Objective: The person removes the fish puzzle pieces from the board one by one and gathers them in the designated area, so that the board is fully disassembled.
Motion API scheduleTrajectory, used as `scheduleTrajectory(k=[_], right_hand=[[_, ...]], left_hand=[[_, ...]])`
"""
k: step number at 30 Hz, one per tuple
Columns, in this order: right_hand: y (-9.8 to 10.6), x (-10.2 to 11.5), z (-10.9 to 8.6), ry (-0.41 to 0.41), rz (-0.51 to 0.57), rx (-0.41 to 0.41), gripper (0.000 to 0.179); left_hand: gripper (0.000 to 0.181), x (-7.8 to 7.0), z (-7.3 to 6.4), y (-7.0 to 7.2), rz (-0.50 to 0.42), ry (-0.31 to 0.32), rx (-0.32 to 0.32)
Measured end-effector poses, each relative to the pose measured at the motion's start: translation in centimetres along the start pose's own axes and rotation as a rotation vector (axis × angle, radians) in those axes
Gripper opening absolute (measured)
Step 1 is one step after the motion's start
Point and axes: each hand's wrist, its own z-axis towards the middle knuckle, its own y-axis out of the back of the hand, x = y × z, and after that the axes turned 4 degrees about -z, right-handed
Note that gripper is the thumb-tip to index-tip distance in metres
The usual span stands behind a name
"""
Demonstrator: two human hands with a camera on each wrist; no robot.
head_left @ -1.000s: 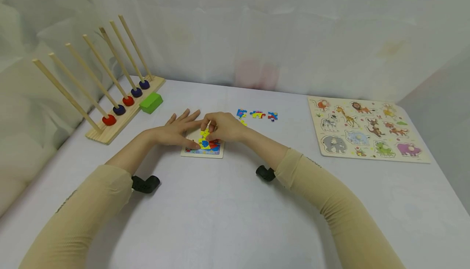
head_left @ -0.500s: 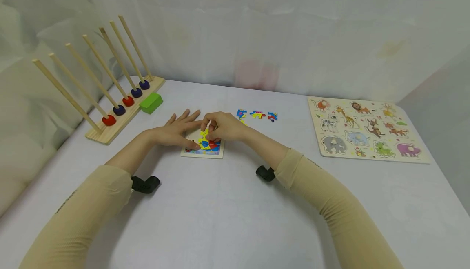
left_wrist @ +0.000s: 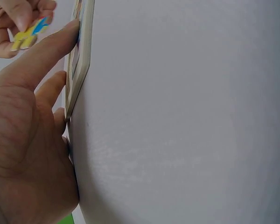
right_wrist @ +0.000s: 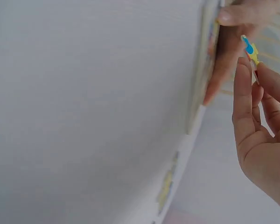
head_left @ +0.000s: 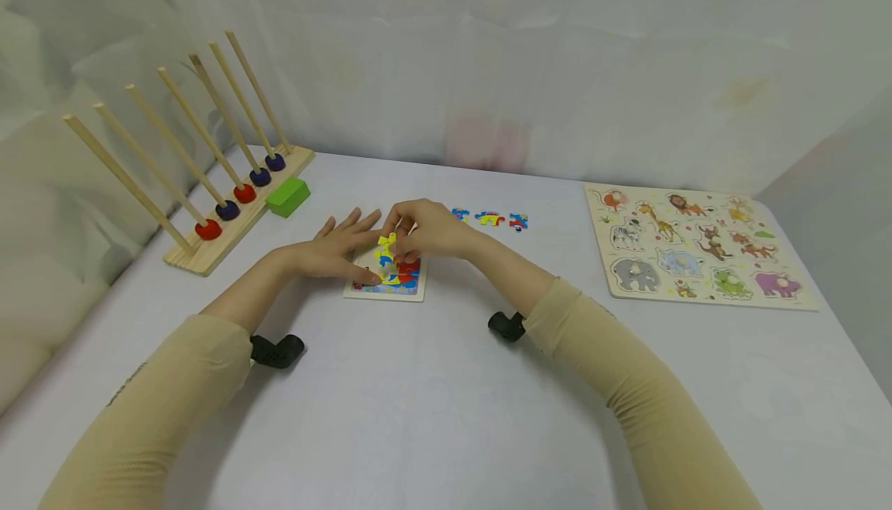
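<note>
A small square puzzle board (head_left: 385, 299) with a colourful picture lies on the white table. My left hand (head_left: 324, 255) rests on its left side with fingers spread, the thumb reaching onto the picture. Above the board, my right hand (head_left: 435, 231) pinches a yellow, blue and red jigsaw piece (right_wrist: 249, 49) between thumb and fingers. In the left wrist view this piece (left_wrist: 30, 35) is raised and tilted, apart from the board. Part of the picture is hidden under the hands.
Loose jigsaw pieces (head_left: 490, 218) lie just beyond the right hand. At the left stand a rack of wooden pegs (head_left: 230, 220) with red and dark blue beads and a green block (head_left: 288, 196). An animal peg puzzle (head_left: 697, 247) lies at the right.
My right hand has risen slightly from the board with the jigsaw piece in its fingers, showing more of the red picture beneath. The left hand has stayed in place.
</note>
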Motion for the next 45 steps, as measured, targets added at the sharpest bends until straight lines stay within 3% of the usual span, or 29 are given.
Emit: scheduleTrajectory(k=[7, 12, 27, 35, 45], right_hand=[[2.1, 0.5, -1.0, 0.027, 0.031, -0.038, 0.014], [3.7, -0.1, -2.0, 0.004, 0.029, -0.063, 0.017], [8.0, -4.8, -5.5, -0.119, 0.029, -0.109, 0.023], [8.8, -7.1, -5.7, -0.197, -0.009, -0.091, 0.023], [8.7, -7.8, -5.7, -0.259, -0.038, -0.088, 0.022]], left_hand=[[0.091, -0.3, -0.1, 0.1, 0.022, 0.003, 0.001], [0.091, -0.4, 0.0, 0.1, 0.057, -0.004, 0.01], [0.097, -0.1, 0.3, -0.1, 0.046, 0.013, 0.005], [0.099, -0.1, 0.1, -0.1, 0.054, 0.012, 0.005], [0.099, -0.2, 0.0, -0.2, 0.057, -0.001, 0.001]])
